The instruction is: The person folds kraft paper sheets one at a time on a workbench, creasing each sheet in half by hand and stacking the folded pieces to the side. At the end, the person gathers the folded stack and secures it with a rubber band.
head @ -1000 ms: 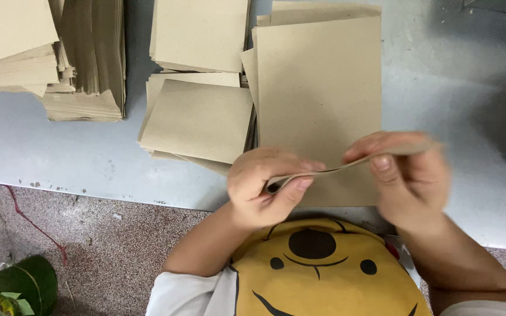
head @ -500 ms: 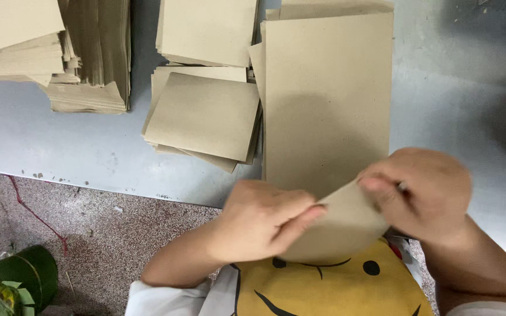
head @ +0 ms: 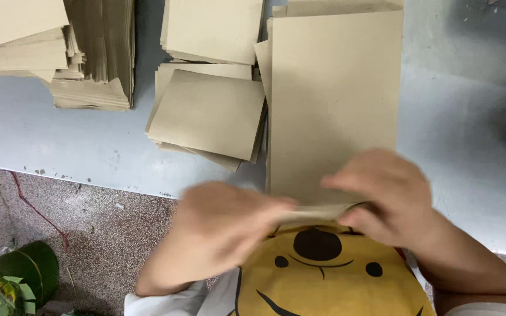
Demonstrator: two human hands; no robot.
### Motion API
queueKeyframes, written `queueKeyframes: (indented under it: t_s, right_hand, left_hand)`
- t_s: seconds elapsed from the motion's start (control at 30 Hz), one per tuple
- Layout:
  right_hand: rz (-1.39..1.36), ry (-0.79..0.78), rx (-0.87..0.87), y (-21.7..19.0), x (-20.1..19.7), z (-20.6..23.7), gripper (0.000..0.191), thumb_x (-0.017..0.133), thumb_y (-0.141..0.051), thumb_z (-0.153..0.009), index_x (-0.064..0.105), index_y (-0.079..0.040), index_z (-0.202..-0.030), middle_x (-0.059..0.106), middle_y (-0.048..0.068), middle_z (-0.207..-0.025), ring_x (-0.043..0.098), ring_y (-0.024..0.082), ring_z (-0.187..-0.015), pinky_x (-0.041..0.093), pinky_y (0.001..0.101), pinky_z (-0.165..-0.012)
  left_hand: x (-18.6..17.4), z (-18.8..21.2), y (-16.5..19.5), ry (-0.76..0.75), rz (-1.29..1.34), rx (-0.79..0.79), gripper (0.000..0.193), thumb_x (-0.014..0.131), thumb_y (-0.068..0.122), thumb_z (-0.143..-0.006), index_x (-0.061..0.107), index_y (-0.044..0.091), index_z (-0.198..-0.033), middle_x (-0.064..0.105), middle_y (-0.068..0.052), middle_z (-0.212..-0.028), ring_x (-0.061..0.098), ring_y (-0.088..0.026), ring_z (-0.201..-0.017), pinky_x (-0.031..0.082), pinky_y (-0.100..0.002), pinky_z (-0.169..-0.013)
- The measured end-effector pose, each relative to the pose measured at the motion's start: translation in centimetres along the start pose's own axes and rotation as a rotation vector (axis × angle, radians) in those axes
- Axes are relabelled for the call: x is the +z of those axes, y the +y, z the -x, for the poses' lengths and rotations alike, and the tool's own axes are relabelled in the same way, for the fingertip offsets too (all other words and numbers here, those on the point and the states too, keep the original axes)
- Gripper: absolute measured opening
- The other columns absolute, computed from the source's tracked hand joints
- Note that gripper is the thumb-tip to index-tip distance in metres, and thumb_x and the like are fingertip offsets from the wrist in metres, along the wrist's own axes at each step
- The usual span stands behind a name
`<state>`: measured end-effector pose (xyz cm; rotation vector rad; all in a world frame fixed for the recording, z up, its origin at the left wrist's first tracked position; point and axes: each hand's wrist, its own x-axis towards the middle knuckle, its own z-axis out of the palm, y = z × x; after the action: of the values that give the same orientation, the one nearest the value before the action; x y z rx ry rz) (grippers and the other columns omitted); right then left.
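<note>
Both my hands hold one brown paper sheet edge-on, just above my yellow shirt and at the near edge of the table. My left hand pinches its left end and my right hand pinches its right end. Both hands are blurred by motion. Right behind them a tall stack of brown paper sheets lies flat on the light blue table.
A fanned pile of smaller brown sheets lies left of the tall stack, with another pile behind it. Thick bundles of brown paper sit at the far left. A green container stands on the speckled floor at lower left.
The sheet, tilted face-up half a second ago, is now turned edge-on and held lower between both hands. My hands have drawn closer to my chest.
</note>
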<state>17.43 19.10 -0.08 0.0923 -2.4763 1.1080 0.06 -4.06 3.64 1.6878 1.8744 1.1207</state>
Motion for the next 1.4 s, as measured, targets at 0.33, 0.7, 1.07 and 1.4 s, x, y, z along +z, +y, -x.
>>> queueKeyframes:
  t_s: [0.33, 0.7, 1.07, 1.4]
  right_hand:
    - [0.313, -0.449, 0.151, 0.6, 0.5, 1.1, 0.031, 0.081, -0.039, -0.072, 0.068, -0.014, -0.084, 0.068, -0.001, -0.105, 0.059, 0.026, -0.109, 0.046, 0.0431, -0.089]
    - [0.155, -0.426, 0.169, 2.7, 0.2, 1.5, 0.016, 0.081, -0.034, -0.075, 0.075, -0.02, -0.081, 0.07, -0.008, -0.101, 0.06, 0.02, -0.105, 0.048, 0.0392, -0.089]
    - [-0.772, 0.004, 0.234, -0.1, -1.2, 4.6, 0.011, 0.061, -0.009, -0.101, 0.056, -0.012, -0.11, 0.075, 0.014, -0.111, 0.074, 0.022, -0.104, 0.058, 0.0389, -0.091]
    - [-0.206, 0.225, 0.264, 0.7, 0.2, 3.3, 0.028, 0.055, -0.011, -0.1, 0.049, -0.002, -0.126, 0.059, 0.022, -0.126, 0.061, 0.024, -0.108, 0.05, 0.0396, -0.095]
  left_hand:
    - [-0.7, 3.3, -5.0, 0.338, -0.623, -0.083, 0.016, 0.08, 0.01, -0.091, 0.076, 0.012, -0.106, 0.077, -0.004, -0.116, 0.069, -0.024, -0.118, 0.05, -0.045, -0.108]
    - [2.1, 1.9, -5.6, 0.181, -0.347, -0.143, 0.026, 0.083, 0.022, -0.088, 0.072, 0.011, -0.11, 0.074, -0.009, -0.113, 0.069, -0.028, -0.111, 0.052, -0.044, -0.095]
    - [7.1, -1.4, -4.4, 0.327, 0.782, -0.133, 0.058, 0.087, 0.019, -0.09, 0.055, 0.006, -0.137, 0.057, -0.008, -0.141, 0.054, -0.02, -0.135, 0.044, -0.036, -0.117]
    - [5.8, -2.9, -4.0, 0.09, 0.565, -0.123, 0.03, 0.073, 0.005, -0.093, 0.073, 0.003, -0.123, 0.079, -0.01, -0.111, 0.078, -0.02, -0.094, 0.06, -0.027, -0.086]
